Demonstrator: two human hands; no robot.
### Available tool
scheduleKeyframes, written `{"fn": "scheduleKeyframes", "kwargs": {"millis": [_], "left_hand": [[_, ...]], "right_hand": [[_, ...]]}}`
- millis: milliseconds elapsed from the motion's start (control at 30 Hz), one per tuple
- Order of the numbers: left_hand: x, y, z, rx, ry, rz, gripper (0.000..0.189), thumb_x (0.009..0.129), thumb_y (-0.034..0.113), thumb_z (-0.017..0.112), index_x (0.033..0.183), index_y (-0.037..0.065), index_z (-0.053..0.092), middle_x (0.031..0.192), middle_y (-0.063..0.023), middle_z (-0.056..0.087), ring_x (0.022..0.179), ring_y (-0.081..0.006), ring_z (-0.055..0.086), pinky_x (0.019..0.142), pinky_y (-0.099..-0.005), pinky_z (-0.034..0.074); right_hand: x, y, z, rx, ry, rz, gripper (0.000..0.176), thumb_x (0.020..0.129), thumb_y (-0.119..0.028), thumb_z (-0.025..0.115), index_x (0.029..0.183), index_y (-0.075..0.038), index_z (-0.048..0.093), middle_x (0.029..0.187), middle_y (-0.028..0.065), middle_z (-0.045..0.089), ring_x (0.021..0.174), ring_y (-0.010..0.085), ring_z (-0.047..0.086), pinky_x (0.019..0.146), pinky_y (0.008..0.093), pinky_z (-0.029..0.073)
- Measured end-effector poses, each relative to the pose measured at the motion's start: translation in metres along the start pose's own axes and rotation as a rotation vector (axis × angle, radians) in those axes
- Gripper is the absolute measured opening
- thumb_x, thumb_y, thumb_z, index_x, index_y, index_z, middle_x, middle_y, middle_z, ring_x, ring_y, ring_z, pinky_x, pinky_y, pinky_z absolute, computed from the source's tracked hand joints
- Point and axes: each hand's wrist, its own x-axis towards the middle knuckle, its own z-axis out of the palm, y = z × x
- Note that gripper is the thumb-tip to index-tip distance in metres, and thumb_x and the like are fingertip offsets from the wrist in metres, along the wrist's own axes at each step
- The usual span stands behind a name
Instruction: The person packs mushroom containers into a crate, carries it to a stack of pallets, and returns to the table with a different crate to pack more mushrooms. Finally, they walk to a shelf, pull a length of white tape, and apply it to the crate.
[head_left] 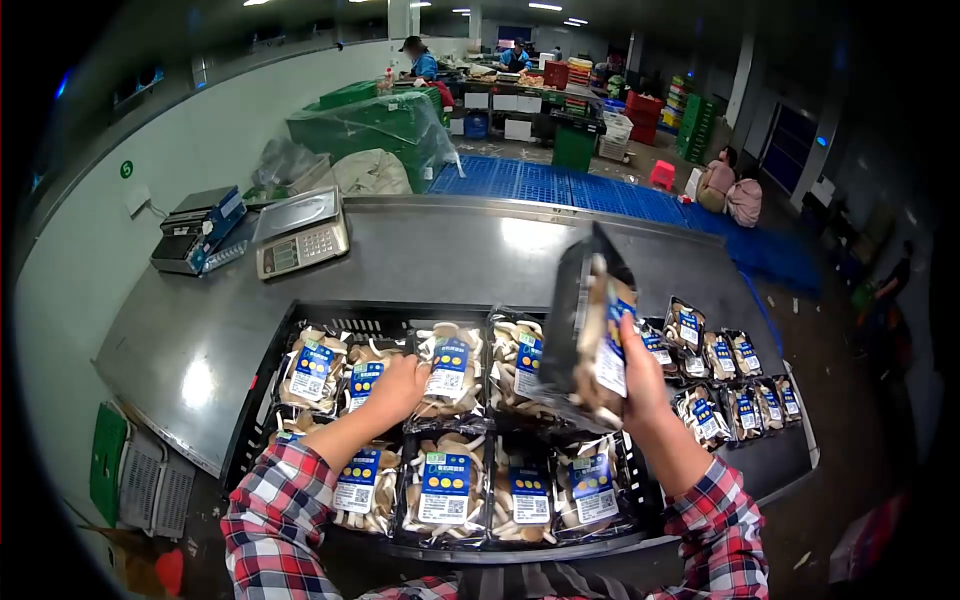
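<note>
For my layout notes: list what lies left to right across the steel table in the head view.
Label printer → weighing scale → left hand → raised mushroom pack in the right hand → loose mushroom packs.

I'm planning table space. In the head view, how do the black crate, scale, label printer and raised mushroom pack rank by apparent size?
1. black crate, largest.
2. mushroom pack in the right hand, though it is nearer the camera, so its rank is unsure.
3. scale and label printer look alike; not ranked.
</note>
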Motion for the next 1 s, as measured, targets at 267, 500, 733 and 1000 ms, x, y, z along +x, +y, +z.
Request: {"fn": "scheduleKeyframes", "kwargs": {"millis": [267, 500, 733, 1000], "left_hand": [[-0.032, 0.016, -0.114, -1.457, -0.156, -0.171, 0.051, 0.085, 0.036, 0.053, 0.123, 0.005, 0.037, 0.11, -0.0096, 0.054, 0.099, -0.0182, 0.054, 0.081, -0.0294, 0.045], [-0.054, -0.09, -0.081, -1.039, 0.06, -0.377, 0.052, 0.083, 0.011, 0.057, 0.129, 0.009, 0.034, 0.102, -0.0099, 0.057, 0.087, -0.0178, 0.058, 0.072, -0.0306, 0.049], [-0.064, -0.065, -0.066, -1.111, -0.003, -0.518, 0.053, 0.085, 0.021, 0.055, 0.13, 0.007, 0.032, 0.115, -0.0121, 0.051, 0.095, -0.0196, 0.055, 0.073, -0.034, 0.048], [-0.044, -0.042, -0.075, 0.147, 0.53, 0.031, 0.051, 0.086, 0.019, 0.047, 0.132, 0.002, 0.033, 0.131, -0.0201, 0.035, 0.121, -0.0325, 0.034, 0.101, -0.0356, 0.024]], "right_hand": [[0.054, 0.064, 0.103, -0.986, -0.579, -0.114, 0.064, 0.089, -0.048, 0.038, 0.12, 0.008, 0.038, 0.116, 0.0257, 0.048, 0.106, 0.0332, 0.051, 0.089, 0.0373, 0.041], [0.068, 0.122, 0.038, -2.038, -0.592, -0.737, 0.054, 0.086, -0.05, 0.036, 0.133, -0.024, 0.034, 0.138, 0.0118, 0.03, 0.13, 0.0332, 0.021, 0.104, 0.0521, 0.012], [0.065, 0.094, 0.039, -1.726, -0.747, -0.568, 0.062, 0.081, -0.051, 0.047, 0.132, -0.019, 0.035, 0.136, 0.0166, 0.031, 0.128, 0.0359, 0.023, 0.102, 0.0499, 0.02], [0.027, -0.029, -0.148, -1.359, 0.28, -0.36, 0.034, 0.08, -0.029, 0.052, 0.097, 0.0, 0.055, 0.1, 0.0194, 0.056, 0.091, 0.0329, 0.055, 0.077, 0.0396, 0.044]]}}
